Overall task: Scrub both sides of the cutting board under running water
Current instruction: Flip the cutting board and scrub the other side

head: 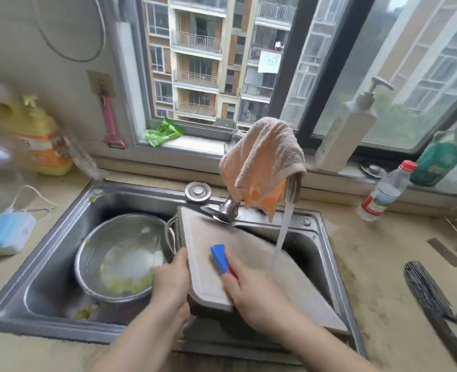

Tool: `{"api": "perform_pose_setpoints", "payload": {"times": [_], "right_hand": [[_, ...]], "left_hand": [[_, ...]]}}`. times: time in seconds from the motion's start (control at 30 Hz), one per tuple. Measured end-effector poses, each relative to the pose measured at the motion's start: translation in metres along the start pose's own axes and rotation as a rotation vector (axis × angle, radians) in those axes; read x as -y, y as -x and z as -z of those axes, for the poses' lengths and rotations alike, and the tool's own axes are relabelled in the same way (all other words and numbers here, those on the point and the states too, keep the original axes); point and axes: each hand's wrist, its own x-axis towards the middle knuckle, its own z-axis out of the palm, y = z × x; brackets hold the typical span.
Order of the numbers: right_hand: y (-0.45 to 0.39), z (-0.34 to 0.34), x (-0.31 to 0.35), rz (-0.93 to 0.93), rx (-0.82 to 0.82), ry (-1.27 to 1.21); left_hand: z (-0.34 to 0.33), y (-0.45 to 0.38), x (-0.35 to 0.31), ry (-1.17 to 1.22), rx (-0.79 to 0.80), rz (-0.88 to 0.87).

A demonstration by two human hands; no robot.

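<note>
Your left hand (171, 280) grips the board's (251, 264) left edge, board tilted over the sink (61, 267) right of the pot (120, 256), right hand (251, 294) clamping the brush (220, 257) on it, water (281, 237) landing beside.

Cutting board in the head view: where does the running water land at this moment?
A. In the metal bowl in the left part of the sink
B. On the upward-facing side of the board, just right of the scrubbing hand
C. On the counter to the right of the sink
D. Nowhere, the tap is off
B: the stream of water falls from under the cloth-draped tap onto the cutting board, just right of the right hand holding the blue scrubber.
</note>
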Motion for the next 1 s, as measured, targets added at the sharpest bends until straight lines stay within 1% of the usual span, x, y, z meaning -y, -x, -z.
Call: {"api": "perform_pose_setpoints", "payload": {"times": [0.07,0.1,0.13,0.2,0.3,0.37,0.4,0.47,0.57,0.63,0.67,0.73,0.8,0.83,0.93,1.0], "right_hand": [[0.010,0.000,0.012,0.203,0.014,-0.028],[0.012,-0.003,0.007,0.247,0.027,-0.026],[0.010,-0.004,-0.007,0.246,0.036,-0.016],[-0.002,-0.007,-0.055,0.129,0.062,0.014],[-0.024,-0.006,-0.142,-0.150,0.087,0.014],[-0.035,-0.005,-0.179,-0.291,0.122,0.043],[-0.040,-0.005,-0.188,-0.331,0.134,0.045],[-0.047,-0.009,-0.188,-0.329,0.165,0.022],[-0.043,-0.018,-0.169,-0.205,0.219,-0.009],[-0.041,-0.017,-0.165,-0.155,0.229,-0.009],[-0.041,-0.015,-0.166,-0.152,0.229,0.003],[-0.036,-0.014,-0.171,-0.204,0.236,0.006],[-0.018,-0.019,-0.166,-0.236,0.217,-0.032],[-0.006,-0.020,-0.157,-0.223,0.198,-0.045],[0.036,-0.016,-0.119,-0.097,0.140,-0.082],[0.067,-0.009,-0.088,0.059,0.164,-0.105]], "left_hand": [[0.000,0.000,0.002,-0.008,-0.050,-0.016],[0.001,0.001,0.004,0.003,-0.069,-0.021],[0.003,0.002,0.006,0.010,-0.086,-0.031],[0.006,0.005,0.010,0.007,-0.115,-0.049],[0.012,0.013,0.016,-0.002,-0.183,-0.102],[0.012,0.021,0.020,-0.013,-0.227,-0.139],[0.012,0.025,0.020,-0.023,-0.237,-0.151],[0.016,0.031,0.016,-0.037,-0.260,-0.171],[0.033,0.040,0.005,-0.081,-0.310,-0.236],[0.046,0.051,0.007,-0.096,-0.347,-0.293],[0.050,0.057,0.013,-0.075,-0.368,-0.320],[0.044,0.066,0.030,-0.039,-0.417,-0.379],[0.024,0.070,0.051,-0.076,-0.462,-0.426],[0.011,0.071,0.059,-0.104,-0.476,-0.446],[-0.013,0.068,0.068,-0.155,-0.477,-0.476],[-0.016,0.065,0.069,-0.164,-0.482,-0.480]]}}
